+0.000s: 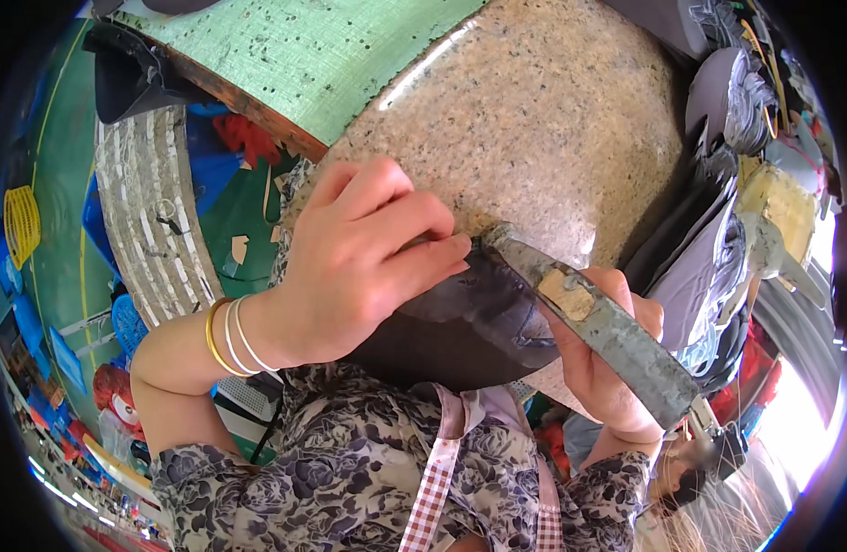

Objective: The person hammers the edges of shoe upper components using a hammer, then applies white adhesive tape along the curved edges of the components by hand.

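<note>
My left hand (368,253) is closed, its thumb side and fingertips pinching the far left edge of a dark, flexible sheet-like piece (474,299). This piece hangs over the near edge of a speckled brown stone slab (534,120). My right hand (603,350) wraps round a thick, worn grey bar-shaped tool (640,363) with a tan patch on its side. The tool's far end rests at or just over the slab's near edge, close to my left fingertips. The fingers of my right hand are partly hidden behind the tool.
A green board (295,64) with many small holes adjoins the slab at the far left. Stacked dark grey pieces (686,258) stand along the right side. A worn striped strip (152,202) and a yellow basket (22,225) lie to the left, over a green floor.
</note>
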A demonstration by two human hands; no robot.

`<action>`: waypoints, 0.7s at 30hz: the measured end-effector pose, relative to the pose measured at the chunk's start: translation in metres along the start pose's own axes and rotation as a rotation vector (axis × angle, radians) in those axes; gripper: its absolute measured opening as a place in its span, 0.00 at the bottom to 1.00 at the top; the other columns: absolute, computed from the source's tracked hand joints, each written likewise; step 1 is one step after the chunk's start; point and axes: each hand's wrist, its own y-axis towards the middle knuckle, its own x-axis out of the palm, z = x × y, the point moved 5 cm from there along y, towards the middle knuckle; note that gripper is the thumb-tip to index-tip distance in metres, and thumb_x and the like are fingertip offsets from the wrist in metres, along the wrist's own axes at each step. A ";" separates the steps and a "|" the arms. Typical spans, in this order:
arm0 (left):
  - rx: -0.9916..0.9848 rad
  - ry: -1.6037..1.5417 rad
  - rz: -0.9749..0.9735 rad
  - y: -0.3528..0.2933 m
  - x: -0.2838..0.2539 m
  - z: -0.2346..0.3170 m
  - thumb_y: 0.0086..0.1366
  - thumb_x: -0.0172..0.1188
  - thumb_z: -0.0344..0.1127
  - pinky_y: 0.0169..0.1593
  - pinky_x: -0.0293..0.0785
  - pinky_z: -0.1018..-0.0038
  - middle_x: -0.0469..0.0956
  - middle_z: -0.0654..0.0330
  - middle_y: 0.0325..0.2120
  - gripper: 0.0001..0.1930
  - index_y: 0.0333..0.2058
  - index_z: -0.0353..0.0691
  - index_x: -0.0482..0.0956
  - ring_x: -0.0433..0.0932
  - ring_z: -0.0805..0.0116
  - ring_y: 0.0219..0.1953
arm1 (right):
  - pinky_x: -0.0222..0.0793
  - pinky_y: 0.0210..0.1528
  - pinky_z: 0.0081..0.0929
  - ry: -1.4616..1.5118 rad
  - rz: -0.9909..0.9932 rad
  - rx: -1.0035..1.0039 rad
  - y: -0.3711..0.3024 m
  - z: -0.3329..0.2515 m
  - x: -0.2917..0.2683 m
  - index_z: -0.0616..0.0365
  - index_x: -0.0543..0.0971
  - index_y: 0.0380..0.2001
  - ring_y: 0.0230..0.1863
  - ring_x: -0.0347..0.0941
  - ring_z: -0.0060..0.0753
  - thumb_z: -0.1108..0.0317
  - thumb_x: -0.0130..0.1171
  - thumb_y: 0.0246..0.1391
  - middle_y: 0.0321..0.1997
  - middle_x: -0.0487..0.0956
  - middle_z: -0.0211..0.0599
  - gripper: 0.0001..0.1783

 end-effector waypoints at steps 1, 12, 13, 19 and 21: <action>0.000 -0.035 0.002 0.001 0.001 0.000 0.41 0.68 0.35 0.33 0.65 0.70 0.75 0.68 0.27 0.13 0.30 0.41 0.82 0.69 0.66 0.31 | 0.62 0.29 0.29 0.006 0.013 -0.004 0.001 0.000 -0.001 0.59 0.77 0.33 0.27 0.72 0.40 0.74 0.63 0.48 0.31 0.77 0.37 0.07; -0.023 -0.019 -0.176 -0.014 0.000 0.018 0.38 0.69 0.40 0.41 0.68 0.63 0.72 0.64 0.32 0.25 0.41 0.44 0.82 0.69 0.63 0.32 | 0.67 0.27 0.30 0.036 0.001 0.010 -0.001 0.004 0.001 0.62 0.78 0.33 0.27 0.76 0.42 0.75 0.63 0.49 0.33 0.78 0.41 0.07; -0.040 -0.082 -0.165 -0.022 -0.001 0.014 0.38 0.69 0.41 0.43 0.67 0.63 0.71 0.65 0.32 0.26 0.42 0.45 0.82 0.68 0.62 0.33 | 0.67 0.27 0.30 0.041 -0.002 0.000 0.003 -0.001 0.000 0.62 0.78 0.33 0.27 0.76 0.42 0.75 0.63 0.49 0.33 0.78 0.41 0.07; 0.065 -0.010 -0.151 -0.017 0.000 0.020 0.39 0.69 0.42 0.46 0.66 0.61 0.70 0.63 0.32 0.22 0.37 0.44 0.81 0.68 0.60 0.38 | 0.68 0.22 0.32 0.129 -0.069 -0.066 0.005 -0.015 0.003 0.59 0.77 0.31 0.22 0.75 0.45 0.75 0.62 0.47 0.23 0.76 0.44 0.07; 0.156 -0.026 -0.183 -0.004 -0.002 0.023 0.39 0.70 0.42 0.47 0.67 0.59 0.71 0.62 0.34 0.21 0.35 0.43 0.81 0.69 0.58 0.40 | 0.68 0.22 0.33 0.167 -0.066 -0.066 0.000 -0.011 -0.004 0.59 0.75 0.34 0.21 0.74 0.47 0.75 0.61 0.45 0.22 0.75 0.44 0.11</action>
